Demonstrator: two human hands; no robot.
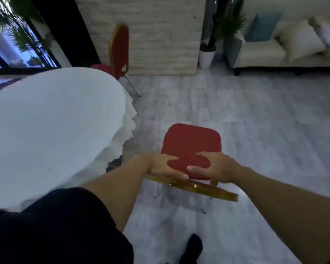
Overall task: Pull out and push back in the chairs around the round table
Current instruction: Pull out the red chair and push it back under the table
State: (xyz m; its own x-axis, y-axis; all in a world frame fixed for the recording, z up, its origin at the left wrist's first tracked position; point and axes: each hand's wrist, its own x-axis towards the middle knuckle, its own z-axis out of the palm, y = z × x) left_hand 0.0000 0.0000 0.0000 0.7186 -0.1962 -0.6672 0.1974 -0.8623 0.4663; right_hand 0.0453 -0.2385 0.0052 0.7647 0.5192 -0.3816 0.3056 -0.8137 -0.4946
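Grey floor (236, 121); left hand (160, 166), right hand (215, 166) gripping red chair (191, 143) backrest

Two red chairs showed: one at lower centre (191, 147), one at upper centre (119, 48) behind the bench. One round bench (51, 119) under a white cloth filled the left. Two hands were counted, a left hand (164, 164) and a right hand (215, 166). One sofa (259, 52) sat upper right, carrying three cushions: blue (263, 27), cream (301, 40), white (326, 31). One white potted plant (207, 56) stood beside it.
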